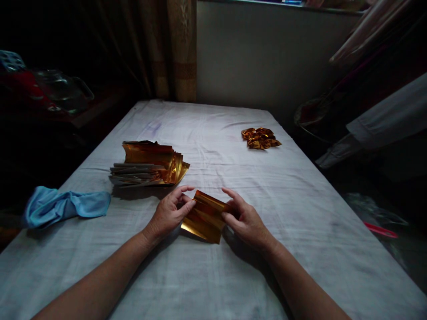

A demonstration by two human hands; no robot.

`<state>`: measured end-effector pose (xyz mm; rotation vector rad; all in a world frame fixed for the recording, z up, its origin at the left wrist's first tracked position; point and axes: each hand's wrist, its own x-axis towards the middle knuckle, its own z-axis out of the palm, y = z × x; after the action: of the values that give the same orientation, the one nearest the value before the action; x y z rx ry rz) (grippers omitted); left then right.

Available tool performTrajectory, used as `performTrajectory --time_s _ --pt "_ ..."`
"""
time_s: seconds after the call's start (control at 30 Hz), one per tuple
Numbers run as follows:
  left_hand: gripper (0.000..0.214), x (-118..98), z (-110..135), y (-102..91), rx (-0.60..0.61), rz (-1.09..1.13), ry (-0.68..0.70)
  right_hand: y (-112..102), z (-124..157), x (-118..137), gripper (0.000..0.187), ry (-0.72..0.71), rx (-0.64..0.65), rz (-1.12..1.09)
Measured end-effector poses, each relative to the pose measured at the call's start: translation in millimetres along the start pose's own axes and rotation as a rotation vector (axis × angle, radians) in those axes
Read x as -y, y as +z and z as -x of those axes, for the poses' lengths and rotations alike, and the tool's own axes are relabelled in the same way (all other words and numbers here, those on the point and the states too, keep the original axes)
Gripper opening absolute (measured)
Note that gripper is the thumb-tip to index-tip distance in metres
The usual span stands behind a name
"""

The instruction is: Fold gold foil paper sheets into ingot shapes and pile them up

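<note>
Between my two hands is a sheet of gold foil paper (206, 218), its far edge curled over and its near edge raised a little off the cloth. My left hand (173, 208) pinches its left side between thumb and fingers. On the right side, my right hand (245, 218) grips the sheet with the thumb on top and the index finger stretched out. A thick stack of gold foil paper (150, 155) lies beyond my left hand, its grey backs showing at the near side. Farther off to the right sits a small heap of folded gold foil pieces (260, 138).
A white cloth (207, 284) covers the table. A crumpled blue cloth (68, 206) lies at its left edge. Left of the table stands a clear glass jug (62, 89). Garments (390, 115) hang at the right, above a pink-handled item (380, 230). A curtain (167, 49) hangs behind.
</note>
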<state>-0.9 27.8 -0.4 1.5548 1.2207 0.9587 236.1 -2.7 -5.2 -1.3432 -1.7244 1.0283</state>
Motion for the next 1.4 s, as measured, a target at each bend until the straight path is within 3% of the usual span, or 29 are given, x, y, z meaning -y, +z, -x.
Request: performTrajectory --time_s 0.3,0.43,0.57,0.8,1.23,1.4 --pt "0.039 6 1 -1.2 -0.137 -0.083 0.001 -4 0 1 0.049 -0.224 -0.238 0.121" --pt "0.039 7 0 -1.6 -0.140 -0.091 -0.011 -9 3 10 0.044 -0.425 -0.097 0.226" --pt "0.037 7 1 -2.0 -0.147 -0.121 -0.003 -8 5 15 0.052 -0.545 0.017 0.376" --pt "0.036 4 1 -1.1 -0.152 -0.147 -0.013 -2 4 14 0.045 -0.541 0.058 0.532" --pt "0.036 5 2 -1.0 -0.128 -0.189 -0.003 1 3 11 0.026 -0.523 0.077 0.541" --pt "0.037 5 3 -4.5 -0.112 -0.310 0.029 1 2 12 0.017 -0.525 0.087 0.532"
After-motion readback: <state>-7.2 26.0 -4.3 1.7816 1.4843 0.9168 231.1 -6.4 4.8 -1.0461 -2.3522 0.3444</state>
